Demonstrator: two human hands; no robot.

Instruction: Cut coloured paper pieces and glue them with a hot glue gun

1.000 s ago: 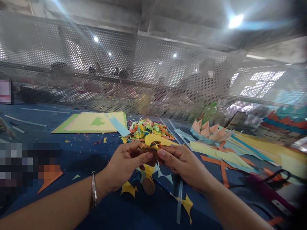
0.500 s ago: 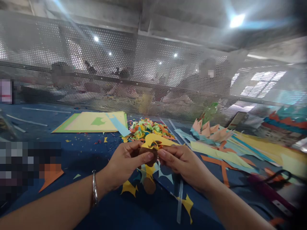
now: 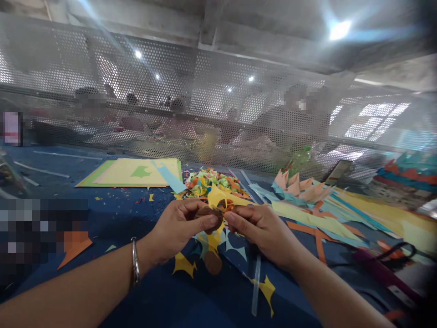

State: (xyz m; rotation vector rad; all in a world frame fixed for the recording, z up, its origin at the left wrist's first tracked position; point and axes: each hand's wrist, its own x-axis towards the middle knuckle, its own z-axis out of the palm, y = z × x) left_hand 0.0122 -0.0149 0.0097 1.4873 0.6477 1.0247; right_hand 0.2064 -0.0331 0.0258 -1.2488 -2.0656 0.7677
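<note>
My left hand (image 3: 186, 223), with a silver bracelet on its wrist, pinches a brown round disc (image 3: 206, 212) between thumb and fingers. Opposite it, my right hand (image 3: 254, 223) grips a yellow paper piece (image 3: 215, 195) whose curved part rises above my fingertips. The paper and the disc meet between my two hands; whether they are joined I cannot tell. A second brown disc (image 3: 213, 263) lies on the blue table below. Around it are yellow paper scraps (image 3: 184, 265) and pale blue cut scraps (image 3: 236, 246). Just behind my hands is a heap of small multicoloured paper pieces (image 3: 213, 180).
A stack of coloured paper sheets (image 3: 112, 172) lies back left. On the right are a pink folded paper piece (image 3: 297, 182), orange strips (image 3: 319, 237), a purple object with a black cord (image 3: 384, 273) and a green bottle (image 3: 302, 157). A perforated screen (image 3: 153, 105) borders the table; people sit behind it.
The disc in my left hand has tilted, showing more of its brown face. The yellow paper has turned, and its curved part now stands more upright. Both hands stay in nearly the same place.
</note>
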